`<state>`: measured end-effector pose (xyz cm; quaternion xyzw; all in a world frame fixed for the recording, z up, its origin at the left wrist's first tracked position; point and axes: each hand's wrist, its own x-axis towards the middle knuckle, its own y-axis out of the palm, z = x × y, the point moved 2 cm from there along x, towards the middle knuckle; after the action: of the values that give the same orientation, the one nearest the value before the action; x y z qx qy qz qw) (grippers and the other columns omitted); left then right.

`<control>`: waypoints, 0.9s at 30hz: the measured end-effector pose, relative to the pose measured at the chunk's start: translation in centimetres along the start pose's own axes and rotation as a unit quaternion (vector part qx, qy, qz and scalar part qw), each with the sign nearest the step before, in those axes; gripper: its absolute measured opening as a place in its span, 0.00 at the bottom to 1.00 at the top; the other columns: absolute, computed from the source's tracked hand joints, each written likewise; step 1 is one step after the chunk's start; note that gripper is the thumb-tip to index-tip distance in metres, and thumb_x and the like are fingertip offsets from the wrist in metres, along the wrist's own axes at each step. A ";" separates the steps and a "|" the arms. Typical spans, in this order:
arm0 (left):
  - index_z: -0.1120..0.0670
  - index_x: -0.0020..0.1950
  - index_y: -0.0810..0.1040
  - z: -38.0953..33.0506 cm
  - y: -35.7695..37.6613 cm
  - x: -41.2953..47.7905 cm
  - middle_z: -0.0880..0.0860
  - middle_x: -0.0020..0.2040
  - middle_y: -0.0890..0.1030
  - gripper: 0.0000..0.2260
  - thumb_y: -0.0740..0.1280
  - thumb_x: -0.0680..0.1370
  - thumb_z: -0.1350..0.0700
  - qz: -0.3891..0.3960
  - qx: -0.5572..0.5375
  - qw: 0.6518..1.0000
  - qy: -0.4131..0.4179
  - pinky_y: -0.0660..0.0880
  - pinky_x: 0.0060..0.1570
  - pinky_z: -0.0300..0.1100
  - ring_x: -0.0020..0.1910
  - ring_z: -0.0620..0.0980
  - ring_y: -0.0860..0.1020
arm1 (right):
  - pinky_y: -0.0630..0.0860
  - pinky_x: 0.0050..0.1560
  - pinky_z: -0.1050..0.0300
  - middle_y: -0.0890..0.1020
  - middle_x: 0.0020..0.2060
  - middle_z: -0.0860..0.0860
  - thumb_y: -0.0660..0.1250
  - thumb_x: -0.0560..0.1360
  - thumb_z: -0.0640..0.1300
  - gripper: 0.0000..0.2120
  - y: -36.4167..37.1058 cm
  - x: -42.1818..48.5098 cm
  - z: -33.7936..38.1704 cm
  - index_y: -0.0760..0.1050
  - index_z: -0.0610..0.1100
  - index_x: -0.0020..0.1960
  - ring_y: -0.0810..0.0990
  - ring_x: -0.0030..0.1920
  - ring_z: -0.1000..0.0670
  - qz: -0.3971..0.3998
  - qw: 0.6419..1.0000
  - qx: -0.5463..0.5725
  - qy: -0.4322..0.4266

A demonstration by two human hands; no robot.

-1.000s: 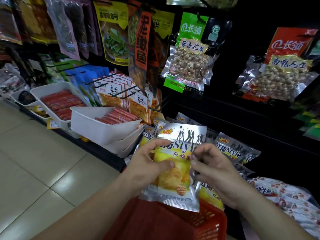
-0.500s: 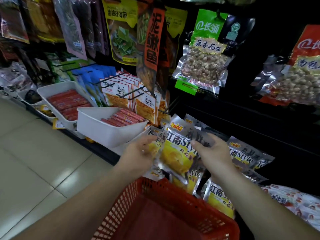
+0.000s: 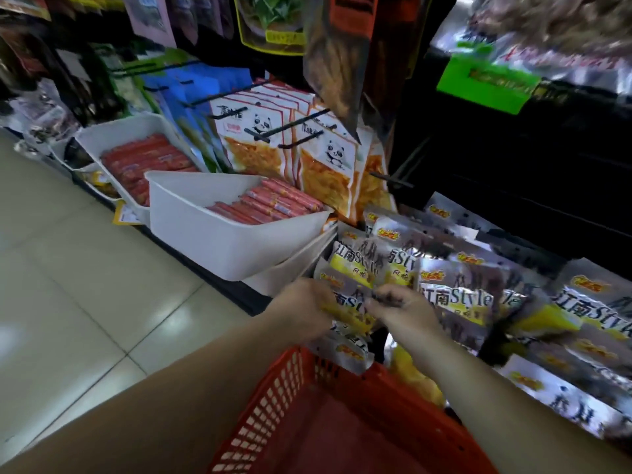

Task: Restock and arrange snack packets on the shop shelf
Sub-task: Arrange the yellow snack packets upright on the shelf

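Packet: the silver-and-yellow snack packet [image 3: 349, 307] sits at the left end of the packet row [image 3: 458, 295], just above the red basket [image 3: 307, 405].
Left hand: the left hand [image 3: 302, 311] curls its fingers on the packet's left edge.
Right hand: the right hand [image 3: 402, 311] pinches the right edge, though blurred.
Key relation: the packet lies between the hands, top toward the shelf; the row runs right, nearer the right hand.

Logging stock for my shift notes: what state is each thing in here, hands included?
silver packet, held against the row of like packets
left hand, gripping its left edge
right hand, pinching its right side
red basket, below the hands, no packets seen inside
near white bin, partly filled with red sausages
far white bin, well filled with red sausages
panda packets, hanging on pegs
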<state>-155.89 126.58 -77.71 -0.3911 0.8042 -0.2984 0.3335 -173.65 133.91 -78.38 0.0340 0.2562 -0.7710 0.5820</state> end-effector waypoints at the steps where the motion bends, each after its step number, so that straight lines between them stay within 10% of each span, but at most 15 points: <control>1: 0.49 0.41 0.80 0.3 0.0 0.3 0.49 0.44 0.84 0.08 0.64 0.76 0.58 -0.050 0.017 0.999 -0.012 0.82 0.42 0.50 0.43 0.52 0.82 | 0.73 0.47 0.48 0.79 0.44 0.45 0.71 0.81 0.43 0.05 0.2 0.3 -0.5 0.80 0.44 0.46 0.78 0.45 0.46 0.020 1.000 -0.015 -0.006; 6: 0.50 0.52 0.76 1.3 -0.4 0.7 0.48 0.51 0.76 0.07 0.64 0.75 0.56 -0.274 0.022 0.950 0.150 0.74 0.36 0.46 0.45 0.53 0.78 | 0.66 0.43 0.53 0.68 0.37 0.51 0.66 0.83 0.44 0.12 1.1 1.2 -1.5 0.69 0.44 0.43 0.68 0.37 0.50 0.105 0.991 -0.071 -0.044; 10: 0.53 0.55 0.84 1.4 0.6 1.2 0.50 0.55 0.83 0.19 0.56 0.75 0.50 -0.133 0.009 0.961 0.243 0.76 0.58 0.45 0.57 0.51 0.79 | 0.68 0.43 0.57 0.73 0.37 0.54 0.69 0.80 0.41 0.05 0.6 1.5 -1.0 0.75 0.45 0.46 0.71 0.37 0.55 0.173 0.979 -0.102 -0.032; 14: 0.49 0.53 0.83 1.0 0.4 1.5 0.52 0.53 0.84 0.27 0.51 0.72 0.37 0.041 -0.031 0.997 0.058 0.79 0.58 0.55 0.54 0.54 0.80 | 0.73 0.56 0.50 0.80 0.57 0.49 0.70 0.77 0.47 0.15 0.9 2.1 -0.9 0.80 0.45 0.62 0.78 0.57 0.49 0.256 0.960 -0.063 0.091; 17: 0.44 0.55 0.85 0.7 0.2 1.3 0.47 0.61 0.83 0.26 0.56 0.74 0.31 0.084 -0.065 0.994 -0.010 0.73 0.67 0.53 0.61 0.50 0.78 | 0.71 0.63 0.52 0.80 0.60 0.56 0.70 0.81 0.53 0.05 -0.5 2.8 -3.0 0.84 0.56 0.53 0.77 0.61 0.53 0.140 0.983 -0.066 0.102; 20: 0.43 0.54 0.86 0.0 0.5 1.3 0.43 0.60 0.83 0.12 0.65 0.80 0.41 0.106 0.006 0.994 0.025 0.74 0.66 0.49 0.60 0.47 0.78 | 0.61 0.76 0.50 0.73 0.72 0.58 0.56 0.86 0.57 0.12 -1.8 1.6 -5.9 0.75 0.64 0.66 0.67 0.75 0.49 0.153 0.969 -0.194 -0.001; 23: 0.40 0.54 0.87 -0.4 0.8 1.5 0.40 0.58 0.84 0.07 0.69 0.79 0.46 0.110 0.020 0.993 0.035 0.77 0.63 0.45 0.58 0.43 0.79 | 0.36 0.81 0.37 0.50 0.84 0.57 0.41 0.81 0.73 0.31 -2.5 1.4 -10.0 0.57 0.66 0.81 0.37 0.83 0.49 0.201 0.922 -0.328 0.038; 27: 0.39 0.50 0.87 -0.5 1.1 2.1 0.39 0.58 0.83 0.06 0.71 0.79 0.47 0.137 -0.011 0.990 0.031 0.75 0.62 0.42 0.58 0.43 0.79 | 0.37 0.80 0.34 0.44 0.84 0.57 0.36 0.69 0.84 0.43 -4.9 1.5 -11.5 0.64 0.70 0.76 0.39 0.84 0.49 0.133 0.946 -0.285 0.078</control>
<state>-157.74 125.49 -78.82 -0.2716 0.8633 -0.2531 0.3418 -181.42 138.56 -87.13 -0.0396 0.5032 -0.5759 0.6431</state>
